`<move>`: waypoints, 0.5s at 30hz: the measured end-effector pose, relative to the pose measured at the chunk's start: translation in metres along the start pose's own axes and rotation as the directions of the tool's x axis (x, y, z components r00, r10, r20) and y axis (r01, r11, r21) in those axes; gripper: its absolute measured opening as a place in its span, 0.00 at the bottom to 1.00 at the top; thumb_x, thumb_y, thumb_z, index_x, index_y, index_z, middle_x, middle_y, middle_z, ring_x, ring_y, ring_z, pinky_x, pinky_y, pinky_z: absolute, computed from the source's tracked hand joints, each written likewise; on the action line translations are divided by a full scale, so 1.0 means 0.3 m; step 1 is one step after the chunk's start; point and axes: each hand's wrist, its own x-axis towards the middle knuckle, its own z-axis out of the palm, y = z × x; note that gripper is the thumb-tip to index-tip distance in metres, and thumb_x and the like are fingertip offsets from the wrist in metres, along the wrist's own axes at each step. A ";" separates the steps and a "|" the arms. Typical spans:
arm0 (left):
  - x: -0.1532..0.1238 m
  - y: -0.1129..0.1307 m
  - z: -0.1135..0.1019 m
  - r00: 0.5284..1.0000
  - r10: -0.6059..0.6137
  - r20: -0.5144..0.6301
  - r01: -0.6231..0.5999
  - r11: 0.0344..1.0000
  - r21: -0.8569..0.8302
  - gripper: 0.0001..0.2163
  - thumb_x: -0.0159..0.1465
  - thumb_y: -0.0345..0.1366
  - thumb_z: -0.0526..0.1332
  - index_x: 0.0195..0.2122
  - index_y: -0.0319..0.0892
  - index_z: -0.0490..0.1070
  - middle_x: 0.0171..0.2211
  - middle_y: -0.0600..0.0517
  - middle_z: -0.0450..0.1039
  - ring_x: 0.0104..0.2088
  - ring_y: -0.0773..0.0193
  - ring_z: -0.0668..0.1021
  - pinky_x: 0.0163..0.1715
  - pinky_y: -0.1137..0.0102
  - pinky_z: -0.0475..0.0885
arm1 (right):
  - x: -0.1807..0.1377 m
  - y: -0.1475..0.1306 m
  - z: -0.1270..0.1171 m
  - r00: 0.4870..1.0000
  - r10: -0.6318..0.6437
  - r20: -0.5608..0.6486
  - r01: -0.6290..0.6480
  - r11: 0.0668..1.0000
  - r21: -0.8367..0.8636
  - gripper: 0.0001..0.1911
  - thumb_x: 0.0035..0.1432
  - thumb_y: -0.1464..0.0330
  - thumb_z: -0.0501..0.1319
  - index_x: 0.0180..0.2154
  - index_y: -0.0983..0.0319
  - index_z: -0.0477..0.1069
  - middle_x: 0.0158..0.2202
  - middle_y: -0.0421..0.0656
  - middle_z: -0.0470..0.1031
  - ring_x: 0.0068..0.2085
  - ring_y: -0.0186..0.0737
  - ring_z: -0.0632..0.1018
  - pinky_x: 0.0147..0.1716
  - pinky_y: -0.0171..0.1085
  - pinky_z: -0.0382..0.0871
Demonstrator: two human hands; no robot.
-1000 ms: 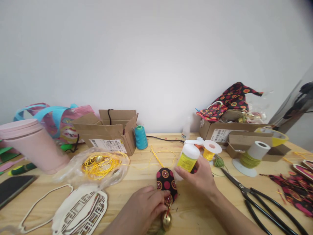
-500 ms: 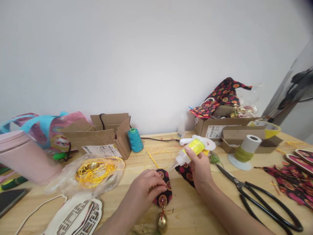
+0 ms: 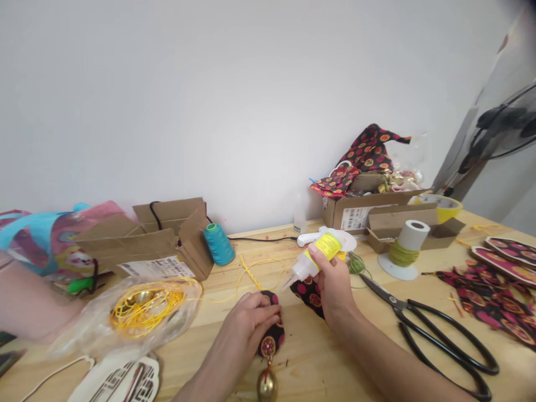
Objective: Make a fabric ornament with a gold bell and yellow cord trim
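My left hand [image 3: 247, 324] presses down on a small black fabric ornament with red dots [image 3: 270, 340], fingers curled over its upper edge. A gold bell [image 3: 267, 386] hangs from the ornament's lower end. My right hand [image 3: 330, 285] grips a white glue bottle with a yellow label [image 3: 318, 254], tilted so that its nozzle points down-left at the ornament's top. A second patterned fabric piece [image 3: 307, 291] lies under the right hand. A yellow cord [image 3: 251, 273] loops on the wooden table [image 3: 318, 357] just behind the ornament.
Black scissors [image 3: 435, 335] lie to the right. A clear bag of yellow cord [image 3: 138, 307], open cardboard boxes [image 3: 151, 240], a teal thread cone [image 3: 218, 244], a green cord spool [image 3: 404, 245], a box of fabric [image 3: 364, 206] and fabric scraps [image 3: 486, 296] surround the hands. A fan [image 3: 498, 128] stands far right.
The right hand tipped the glue bottle from upright to nozzle-down toward the ornament. The left hand slid up from the bell end onto the ornament's top. The view shifted right.
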 end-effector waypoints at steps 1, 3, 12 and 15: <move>-0.002 -0.005 -0.005 1.000 -0.006 0.004 0.006 0.999 -0.037 0.11 0.61 0.35 0.50 0.34 0.45 0.73 0.30 0.51 0.70 0.33 0.64 0.71 0.33 0.71 0.66 | 0.000 0.001 0.000 1.000 0.000 0.004 0.000 1.000 0.000 0.15 0.39 0.64 0.65 0.31 0.64 0.68 0.24 0.37 0.67 0.22 0.31 0.67 0.19 0.32 0.62; -0.009 -0.016 -0.017 1.000 -0.014 0.010 0.014 0.997 -0.079 0.11 0.61 0.34 0.49 0.39 0.46 0.70 0.32 0.52 0.70 0.35 0.65 0.71 0.35 0.71 0.66 | 0.000 0.004 0.000 1.000 -0.001 0.011 0.001 1.000 0.007 0.16 0.39 0.64 0.65 0.32 0.64 0.68 0.24 0.38 0.68 0.23 0.32 0.67 0.21 0.32 0.63; -0.051 -0.010 -0.023 0.995 0.095 0.018 -0.097 0.984 0.152 0.11 0.60 0.35 0.50 0.41 0.44 0.68 0.36 0.48 0.69 0.36 0.61 0.71 0.35 0.66 0.69 | 0.002 0.011 -0.002 1.000 -0.003 0.004 0.003 1.000 -0.016 0.16 0.40 0.62 0.65 0.31 0.64 0.68 0.23 0.37 0.68 0.24 0.33 0.69 0.22 0.33 0.65; -0.054 -0.001 -0.006 0.995 0.088 0.035 -0.093 0.976 0.194 0.12 0.60 0.35 0.49 0.40 0.43 0.68 0.35 0.47 0.68 0.35 0.60 0.71 0.33 0.66 0.69 | 0.003 0.012 -0.004 1.000 -0.006 -0.001 0.006 1.000 -0.026 0.17 0.40 0.62 0.64 0.33 0.64 0.68 0.25 0.38 0.68 0.24 0.33 0.69 0.23 0.33 0.65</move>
